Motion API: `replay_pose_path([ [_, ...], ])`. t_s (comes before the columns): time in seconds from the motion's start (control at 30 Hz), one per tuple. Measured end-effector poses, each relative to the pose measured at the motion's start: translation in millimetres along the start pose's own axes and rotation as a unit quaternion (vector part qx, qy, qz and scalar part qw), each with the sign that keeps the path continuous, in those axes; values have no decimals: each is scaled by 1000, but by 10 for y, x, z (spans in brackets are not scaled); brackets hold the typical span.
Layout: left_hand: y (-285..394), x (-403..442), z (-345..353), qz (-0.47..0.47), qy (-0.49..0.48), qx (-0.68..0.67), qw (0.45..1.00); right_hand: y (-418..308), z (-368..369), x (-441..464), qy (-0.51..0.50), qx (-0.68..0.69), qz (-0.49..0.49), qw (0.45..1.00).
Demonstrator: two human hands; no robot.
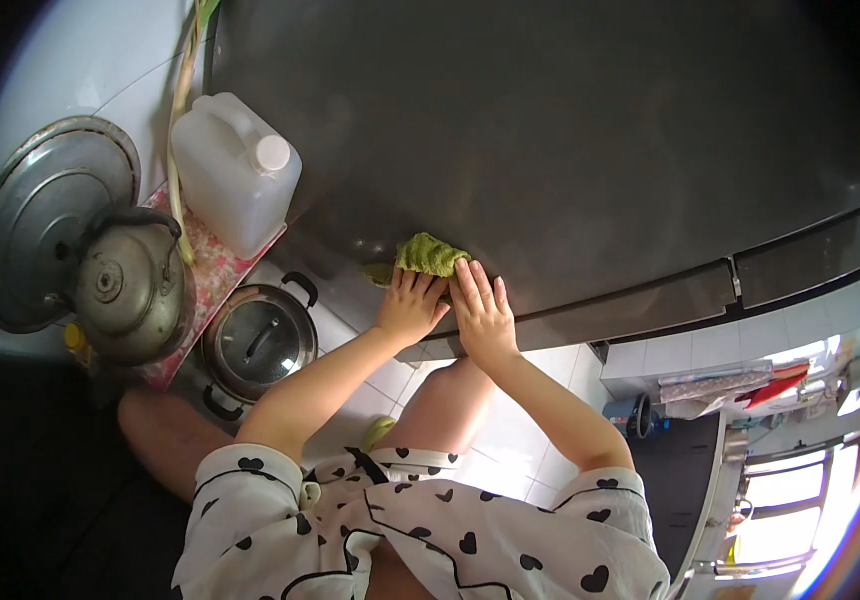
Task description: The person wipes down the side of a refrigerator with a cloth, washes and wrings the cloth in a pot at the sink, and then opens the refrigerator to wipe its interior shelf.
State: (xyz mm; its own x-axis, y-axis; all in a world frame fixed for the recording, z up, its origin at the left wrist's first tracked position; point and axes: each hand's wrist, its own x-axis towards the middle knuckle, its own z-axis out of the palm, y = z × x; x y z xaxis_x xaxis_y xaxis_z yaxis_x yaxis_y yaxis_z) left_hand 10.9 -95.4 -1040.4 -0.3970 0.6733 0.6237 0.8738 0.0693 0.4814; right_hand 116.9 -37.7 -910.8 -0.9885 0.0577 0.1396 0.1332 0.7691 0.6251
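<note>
A crumpled green cloth (431, 256) is pressed against the lower part of a large dark grey, smooth panel (550, 130). My left hand (412, 305) has its fingers at the cloth's lower edge, and the cloth covers their tips. Beside it, my right hand (485, 318) lies flat with fingers stretched out, the index fingertip on the cloth's right end and the other fingers against the panel. A bit of green cloth also shows left of my left hand.
At left, a kettle (125, 290) and a translucent plastic jug (235, 175) stand on a pink patterned surface (212, 300). A round metal lid (50, 220) leans on the wall. Below is a lidded pot (261, 342). A blue bucket (630, 415) stands at right.
</note>
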Motion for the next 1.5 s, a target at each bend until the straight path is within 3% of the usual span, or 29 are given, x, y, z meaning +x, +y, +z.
replay_pose_path([
  [0.07, 54, 117, -78, 3, 35, -15, 999, 76, -135, 58, 27, 7, 10, 1000],
  [0.2, 311, 765, -600, 20, 105, -13, 994, 359, -614, 353, 99, 4, 117, 988],
  [0.43, 663, 1752, -1486, 127, 254, -73, 956, 922, -1461, 810, 192, -34, 196, 961],
  [0.57, 636, 1735, -1450, 129, 237, -48, 962, 862, -1349, 783, 208, 27, 191, 959],
  [0.87, 365, 823, -775, 54, 106, -22, 993, 291, -635, 346, 110, 49, 158, 980],
  [1.2, 704, 1653, -1478, 84, 242, -38, 966, 865, -1407, 794, 194, -10, 194, 961],
  [1.5, 449, 1072, -1090, 58, 145, -27, 987, 356, -806, 558, 170, 74, 186, 965],
])
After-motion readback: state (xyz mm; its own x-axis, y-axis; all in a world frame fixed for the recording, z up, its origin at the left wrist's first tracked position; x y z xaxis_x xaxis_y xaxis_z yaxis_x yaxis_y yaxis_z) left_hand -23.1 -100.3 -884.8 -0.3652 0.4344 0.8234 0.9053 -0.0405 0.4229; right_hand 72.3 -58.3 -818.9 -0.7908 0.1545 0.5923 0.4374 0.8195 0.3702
